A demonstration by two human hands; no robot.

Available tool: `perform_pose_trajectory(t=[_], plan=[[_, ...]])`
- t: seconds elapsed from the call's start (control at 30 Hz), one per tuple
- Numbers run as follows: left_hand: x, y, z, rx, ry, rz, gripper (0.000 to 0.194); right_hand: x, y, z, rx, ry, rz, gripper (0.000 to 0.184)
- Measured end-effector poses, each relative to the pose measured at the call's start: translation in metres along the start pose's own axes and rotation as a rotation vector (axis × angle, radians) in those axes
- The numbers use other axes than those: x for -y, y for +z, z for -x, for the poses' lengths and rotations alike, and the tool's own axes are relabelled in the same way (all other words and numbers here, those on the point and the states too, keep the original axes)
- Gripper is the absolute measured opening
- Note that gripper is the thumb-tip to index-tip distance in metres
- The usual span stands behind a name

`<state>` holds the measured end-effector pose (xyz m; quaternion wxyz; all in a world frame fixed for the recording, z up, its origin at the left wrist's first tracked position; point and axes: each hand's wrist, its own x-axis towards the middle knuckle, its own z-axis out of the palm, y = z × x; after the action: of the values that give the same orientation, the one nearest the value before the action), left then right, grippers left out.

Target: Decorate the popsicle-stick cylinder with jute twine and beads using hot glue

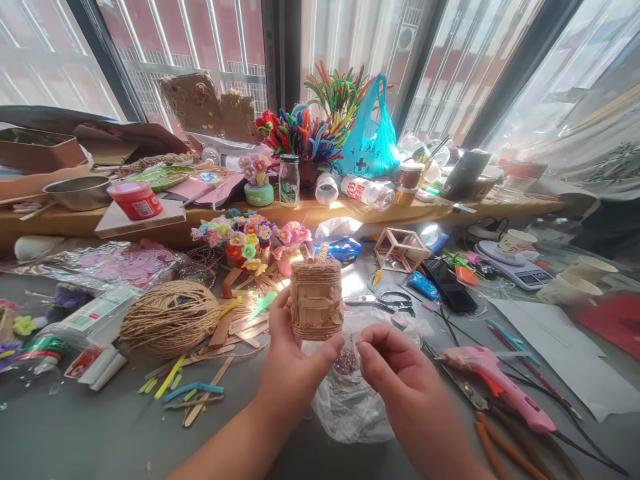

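My left hand (300, 353) is closed round a small brown craft piece (317, 300), a box shape with twine wound in bands at its top and bottom and two short loops standing above it. The piece is held upright over the table. To its right, my right hand (387, 360) has thumb and fingers pinched together; whatever is between them is too small to name. Below both hands lies a crumpled clear plastic bag (350, 417), with small dark beads (346, 362) showing in it.
A ball of twine (170, 317) and wooden craft sticks (207, 393) lie to the left. At right are a pink glue gun (500, 380), scissors (385, 302), a phone (450, 287) and a kitchen scale (513, 265). A crowded shelf (240, 217) runs along the windows.
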<state>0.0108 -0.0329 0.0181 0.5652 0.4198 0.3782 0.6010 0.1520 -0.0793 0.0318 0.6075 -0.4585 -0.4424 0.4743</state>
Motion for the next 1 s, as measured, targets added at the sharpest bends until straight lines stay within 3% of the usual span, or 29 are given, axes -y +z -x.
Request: perform_pose_trajectory(t=[0.27, 1.0], plan=[[-0.002, -0.002, 0.002, 0.066, 0.036, -0.117, 0.086, -0.009, 0.006, -0.001, -0.060, -0.261, 0.240, 0.012], [-0.006, 0.008, 0.009, 0.061, 0.044, -0.079, 0.079, -0.015, 0.010, -0.006, -0.086, -0.240, 0.168, 0.011]])
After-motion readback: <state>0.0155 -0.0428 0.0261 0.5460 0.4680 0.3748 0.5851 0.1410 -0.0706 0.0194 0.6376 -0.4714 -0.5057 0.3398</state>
